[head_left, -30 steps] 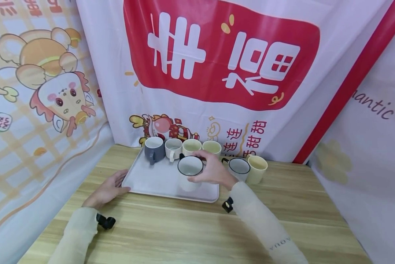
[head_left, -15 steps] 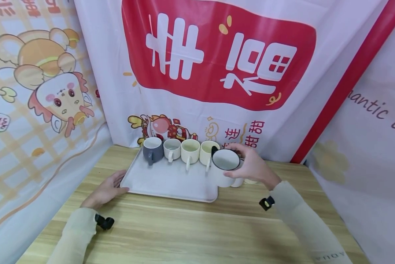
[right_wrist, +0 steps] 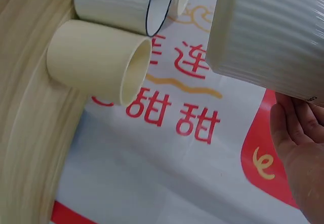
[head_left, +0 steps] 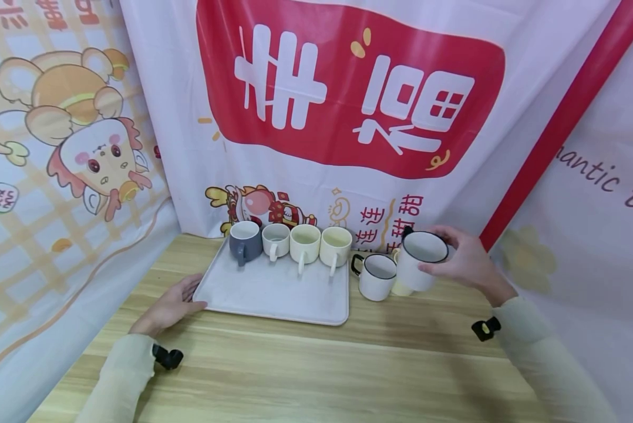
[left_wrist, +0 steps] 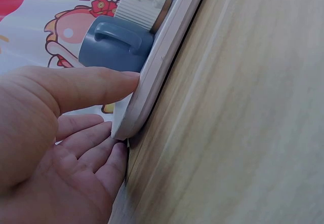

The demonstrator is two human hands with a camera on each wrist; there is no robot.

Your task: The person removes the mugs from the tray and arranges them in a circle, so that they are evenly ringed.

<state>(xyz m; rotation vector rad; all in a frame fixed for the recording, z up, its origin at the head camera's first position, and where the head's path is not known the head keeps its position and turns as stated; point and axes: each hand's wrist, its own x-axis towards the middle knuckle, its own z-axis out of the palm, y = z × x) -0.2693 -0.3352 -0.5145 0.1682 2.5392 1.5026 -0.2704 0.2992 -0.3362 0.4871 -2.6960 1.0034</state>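
Note:
In the head view my right hand [head_left: 467,258] grips a white ribbed mug [head_left: 416,275] with a black rim and black handle. It is raised at the right, partly covering a pale yellow mug [head_left: 403,289]; the right wrist view shows that yellow mug [right_wrist: 86,59] whole. Beside it stands another black-rimmed white mug [head_left: 376,285]. My left hand [head_left: 165,305] holds the near left corner of a white tray [head_left: 269,302]. Seen from the left wrist, its thumb [left_wrist: 96,84] lies against the rim and its other fingertips touch the corner.
Along the tray's far side stand a grey-blue mug [head_left: 246,245], a small white ribbed mug [head_left: 276,247] and two pale yellow mugs, one left [head_left: 305,249], one right [head_left: 336,251]. A printed cloth [head_left: 306,158] hangs behind the wooden table [head_left: 274,370].
The right hand has carried the black-rimmed mug from over the tray to the right, past the tray's edge and over the yellow mug. The left hand stays at the tray corner.

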